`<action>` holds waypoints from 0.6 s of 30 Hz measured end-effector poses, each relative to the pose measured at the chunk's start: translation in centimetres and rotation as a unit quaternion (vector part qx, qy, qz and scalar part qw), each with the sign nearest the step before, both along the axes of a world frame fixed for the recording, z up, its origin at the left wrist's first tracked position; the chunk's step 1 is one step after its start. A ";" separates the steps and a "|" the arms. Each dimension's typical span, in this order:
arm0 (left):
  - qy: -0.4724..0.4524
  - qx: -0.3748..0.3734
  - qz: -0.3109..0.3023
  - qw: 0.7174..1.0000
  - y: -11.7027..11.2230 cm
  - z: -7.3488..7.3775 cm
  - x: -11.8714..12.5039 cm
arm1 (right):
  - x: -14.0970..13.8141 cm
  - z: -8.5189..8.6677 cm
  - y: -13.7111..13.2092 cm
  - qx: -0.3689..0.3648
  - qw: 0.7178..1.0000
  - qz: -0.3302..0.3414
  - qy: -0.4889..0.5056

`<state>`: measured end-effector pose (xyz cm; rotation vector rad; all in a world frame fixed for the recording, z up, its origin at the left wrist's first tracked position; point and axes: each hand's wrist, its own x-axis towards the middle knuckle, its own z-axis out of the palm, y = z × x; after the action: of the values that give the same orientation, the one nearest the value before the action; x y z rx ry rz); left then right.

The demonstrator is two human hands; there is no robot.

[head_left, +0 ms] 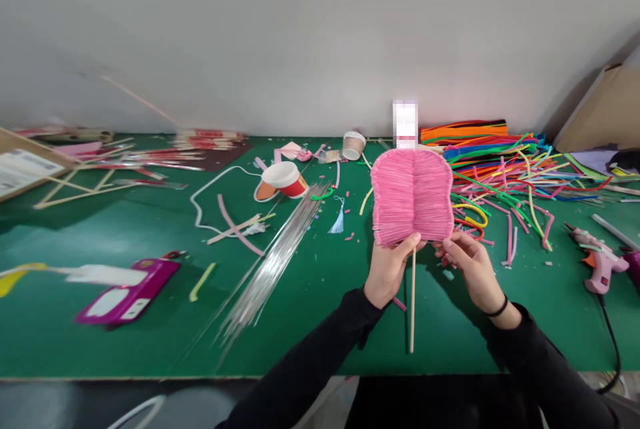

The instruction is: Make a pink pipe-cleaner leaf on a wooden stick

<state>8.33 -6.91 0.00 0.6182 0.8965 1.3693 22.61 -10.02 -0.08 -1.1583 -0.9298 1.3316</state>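
A pink fan-shaped piece (411, 194) made of rows of fuzzy pipe cleaners is held upright above the green table (320, 322). A thin wooden stick (413, 302) hangs down from its bottom edge. My left hand (389, 270) pinches the lower left edge of the pink piece beside the stick. My right hand (470, 268) pinches its lower right corner with closed fingers. Both arms are in black sleeves, and a black band is on the right wrist.
A heap of colourful pipe cleaners (500, 162) lies at the back right. A pink glue gun (597, 259) rests at the right. A bundle of thin metal wires (273, 262), a tipped paper cup (285, 179), a magenta case (127, 292) and wooden sticks (80, 182) lie to the left.
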 end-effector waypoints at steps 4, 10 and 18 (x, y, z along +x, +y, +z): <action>0.003 -0.007 0.001 1.000 0.1 0.0 -0.1 | 0.1 0.0 0.0 0.006 1.000 -0.001 0.004; -0.025 -0.005 0.001 1.000 0.1 0.1 -0.2 | -0.1 -0.1 0.0 0.014 0.999 0.015 0.029; 0.021 0.005 -0.006 1.000 0.1 -0.3 -0.2 | -0.1 -0.4 0.2 0.017 1.000 -0.006 -0.005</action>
<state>8.14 -6.84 -0.25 0.6611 0.9187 1.3548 22.54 -9.85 -0.51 -1.1436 -0.9486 1.2969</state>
